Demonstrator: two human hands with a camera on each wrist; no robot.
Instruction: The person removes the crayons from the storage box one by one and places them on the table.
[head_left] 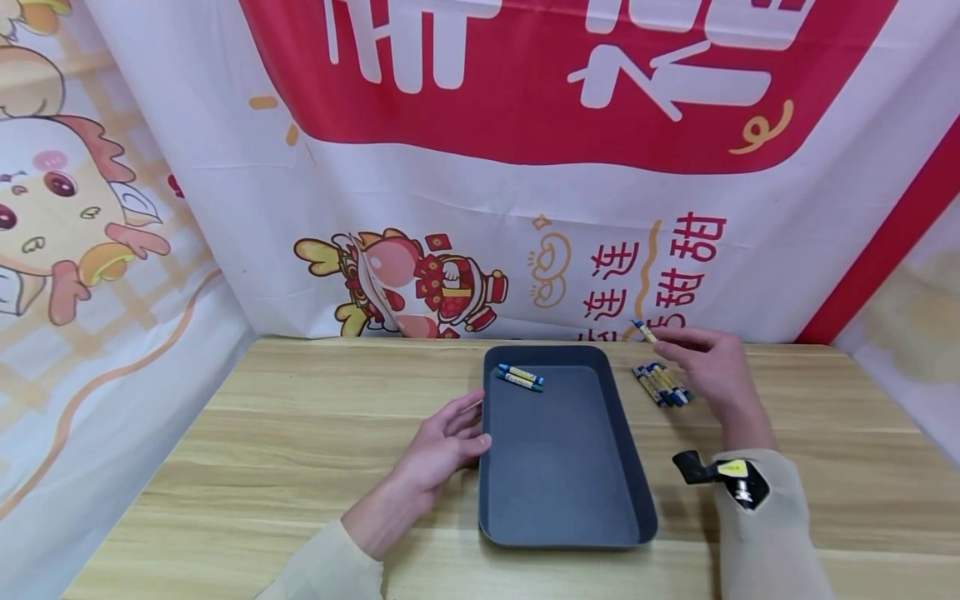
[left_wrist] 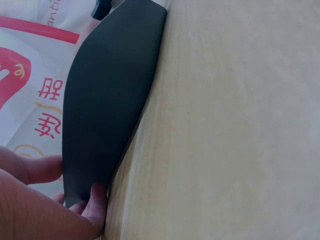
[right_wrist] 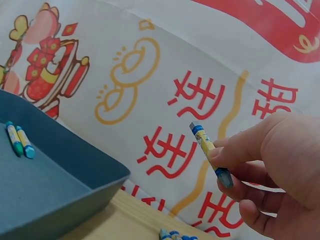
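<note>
A dark grey rectangular tray [head_left: 558,450] lies on the wooden table, with two crayons [head_left: 520,377] side by side near its far left corner. My left hand [head_left: 442,446] is at the tray's left wall, its thumb over the rim and its fingers against the outside. Raised to the right of the tray, my right hand [head_left: 708,367] pinches a crayon [right_wrist: 210,154] with a blue-and-yellow wrapper between thumb and fingers. Below that hand, several more crayons [head_left: 660,385] lie in a bunch on the table.
The wooden table [head_left: 840,467] ends at the back against a hanging white cloth [head_left: 450,192] with red and cartoon prints. Another printed cloth [head_left: 90,250] hangs on the left side. A black strap device [head_left: 738,479] sits on my right wrist.
</note>
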